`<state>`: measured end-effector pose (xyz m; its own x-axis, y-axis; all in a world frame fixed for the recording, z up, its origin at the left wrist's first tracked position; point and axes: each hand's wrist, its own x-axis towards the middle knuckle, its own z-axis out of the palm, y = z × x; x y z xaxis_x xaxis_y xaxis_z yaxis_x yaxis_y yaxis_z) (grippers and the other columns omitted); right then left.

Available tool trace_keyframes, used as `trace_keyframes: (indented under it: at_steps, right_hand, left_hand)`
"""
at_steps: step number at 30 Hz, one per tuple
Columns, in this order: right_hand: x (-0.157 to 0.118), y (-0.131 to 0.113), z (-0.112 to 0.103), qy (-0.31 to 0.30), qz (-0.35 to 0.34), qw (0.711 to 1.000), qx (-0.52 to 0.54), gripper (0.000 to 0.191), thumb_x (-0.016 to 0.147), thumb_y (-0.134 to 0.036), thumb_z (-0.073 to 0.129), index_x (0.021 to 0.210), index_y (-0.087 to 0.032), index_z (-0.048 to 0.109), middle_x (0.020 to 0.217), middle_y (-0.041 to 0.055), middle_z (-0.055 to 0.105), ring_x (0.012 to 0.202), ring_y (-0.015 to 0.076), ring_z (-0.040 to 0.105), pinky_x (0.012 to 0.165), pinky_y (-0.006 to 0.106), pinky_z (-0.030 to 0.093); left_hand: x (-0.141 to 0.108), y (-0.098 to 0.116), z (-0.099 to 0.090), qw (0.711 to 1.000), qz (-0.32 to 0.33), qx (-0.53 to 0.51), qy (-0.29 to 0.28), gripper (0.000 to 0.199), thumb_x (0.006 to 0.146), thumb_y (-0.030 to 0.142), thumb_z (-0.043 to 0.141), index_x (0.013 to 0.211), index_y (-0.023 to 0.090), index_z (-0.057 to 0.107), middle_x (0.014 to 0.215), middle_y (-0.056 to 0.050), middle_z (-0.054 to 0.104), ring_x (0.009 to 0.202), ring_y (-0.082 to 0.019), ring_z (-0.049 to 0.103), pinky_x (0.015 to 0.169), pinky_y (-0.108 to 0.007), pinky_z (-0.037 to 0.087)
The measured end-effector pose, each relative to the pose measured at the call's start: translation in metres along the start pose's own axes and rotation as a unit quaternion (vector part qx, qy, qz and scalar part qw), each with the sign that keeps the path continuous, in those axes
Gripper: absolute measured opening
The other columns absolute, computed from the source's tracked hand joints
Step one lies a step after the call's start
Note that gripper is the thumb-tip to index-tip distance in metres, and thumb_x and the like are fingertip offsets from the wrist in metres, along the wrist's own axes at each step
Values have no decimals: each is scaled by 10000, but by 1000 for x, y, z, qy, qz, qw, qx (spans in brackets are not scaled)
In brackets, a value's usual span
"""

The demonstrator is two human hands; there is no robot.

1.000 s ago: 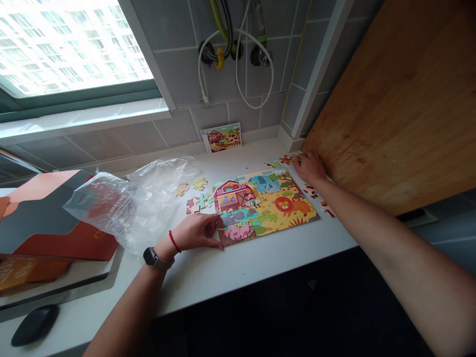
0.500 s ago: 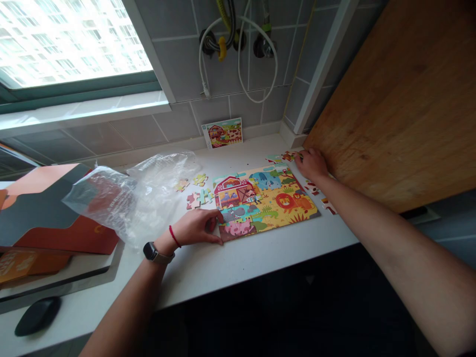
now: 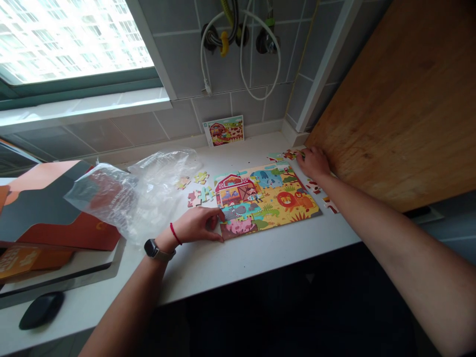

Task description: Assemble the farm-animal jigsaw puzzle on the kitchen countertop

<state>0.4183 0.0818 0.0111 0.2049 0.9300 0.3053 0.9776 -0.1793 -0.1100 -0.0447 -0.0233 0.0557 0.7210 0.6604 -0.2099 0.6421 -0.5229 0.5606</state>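
1. Resting at 8 o'clock of the nearly filled jigsaw puzzle (image 3: 267,198), the left hand (image 3: 195,225) is half closed, its fingers (image 3: 213,236) curled against the puzzle's lower left edge. I cannot tell whether it pinches a piece.
2. The right hand (image 3: 314,163) sits at 2 o'clock of the puzzle, curled and palm down, its fingers (image 3: 303,157) on or just beside a small cluster of loose pieces (image 3: 290,154). I cannot tell whether it grips one.
3. The puzzle lies flat on a white countertop (image 3: 230,267), showing a red barn, a pig, a lion and elephants.
4. More loose pieces (image 3: 197,196) lie at 9 o'clock of it, just beside its left edge, and others (image 3: 320,193) lie at 3 o'clock, between the puzzle and a wooden board (image 3: 390,109).
5. A small picture card (image 3: 224,131) leans against the tiled wall at 11 o'clock of the puzzle.
6. A crumpled clear plastic bag (image 3: 130,198) lies further out at 9 o'clock, partly over an orange and grey box (image 3: 48,213).
7. A black computer mouse (image 3: 41,310) sits at 8 o'clock, near the counter's front edge.
8. The left wrist wears 1 smartwatch (image 3: 154,250) and 1 red string bracelet (image 3: 175,234).
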Motion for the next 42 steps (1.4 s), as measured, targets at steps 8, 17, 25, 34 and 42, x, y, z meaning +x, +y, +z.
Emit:
trace_keyframes:
  at_steps: [8,17,25,34,42]
  right_hand:
    - [0,2,3,14,-3,1000,-3,513,1034,-414,378,1231,-92,727,1241,232,676,1158,380,585,994,465,442]
    - [0,0,1,3,0,1000,2,497,1041,-402,385,1220,-86,724,1259,247,664,1158,375,568,984,453,427]
    - [1,1,2,3,-1,1000,5,512,1044,-413,375,1226,-84,722,1259,246,661,1172,369,562,1000,448,422]
    - [1,3,4,13,-10,1000,14,482,1050,-398,377,1206,-108,729,1225,225,679,1147,373,590,982,465,450]
    - [-1,2,0,36,-13,998,42,426,1061,-313,381,1358,-129,625,1329,222,633,1197,366,570,1001,481,463]
  left_hand:
    - [0,2,1,1000,8,-5,6,586,725,690,842,1064,233,702,740,29,684,637,-141,597,604,-252,372]
    - [-1,3,1,1000,3,7,9,530,743,617,859,1068,230,698,748,29,686,653,-148,607,618,-258,382]
    - [-1,2,2,1000,0,7,5,529,739,601,872,1076,230,703,760,27,687,666,-147,614,628,-263,390]
    - [-1,1,2,1000,4,15,-1,469,755,536,849,1086,236,705,788,23,699,680,-153,627,636,-264,409]
    - [0,-2,4,1000,21,18,8,443,772,548,817,1073,243,702,780,27,703,658,-148,630,614,-252,416]
